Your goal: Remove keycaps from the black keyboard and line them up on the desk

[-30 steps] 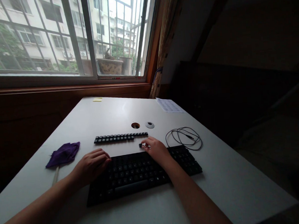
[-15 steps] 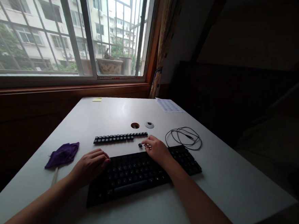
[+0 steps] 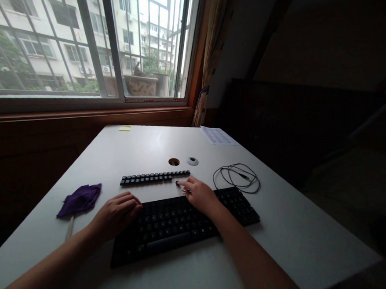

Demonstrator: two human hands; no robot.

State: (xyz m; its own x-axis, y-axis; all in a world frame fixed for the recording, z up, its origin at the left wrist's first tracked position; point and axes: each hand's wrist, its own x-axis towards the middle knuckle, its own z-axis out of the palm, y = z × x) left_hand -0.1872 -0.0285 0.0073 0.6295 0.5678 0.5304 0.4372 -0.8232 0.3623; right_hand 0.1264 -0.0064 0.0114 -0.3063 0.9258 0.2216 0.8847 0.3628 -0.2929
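Note:
A black keyboard point(image 3: 166, 228) lies at a slant on the white table, with keycaps absent from its upper rows. My left hand point(image 3: 121, 211) rests over its upper left corner, fingers curled together on the edge. Beyond the keyboard, my right hand point(image 3: 199, 197) reaches with the index finger touching a loose black keycap point(image 3: 177, 183). A small wire keycap puller point(image 3: 185, 191) shows under that hand's fingers, partly hidden. Two rows of removed keycaps point(image 3: 145, 179) stand side by side behind; the loose keycap is just right of the front row's end.
A coiled black cable point(image 3: 238, 178) lies to the right. On the left is a purple cloth point(image 3: 79, 200) by a pale stick point(image 3: 69, 228). A cable hole point(image 3: 174, 162), its round cover point(image 3: 192, 161), printed paper point(image 3: 219, 136) and a yellow note point(image 3: 125, 128) are farther back.
My right hand has pushed the loose keycap a little left and away from me, toward the end of the front row. My left hand has stayed put.

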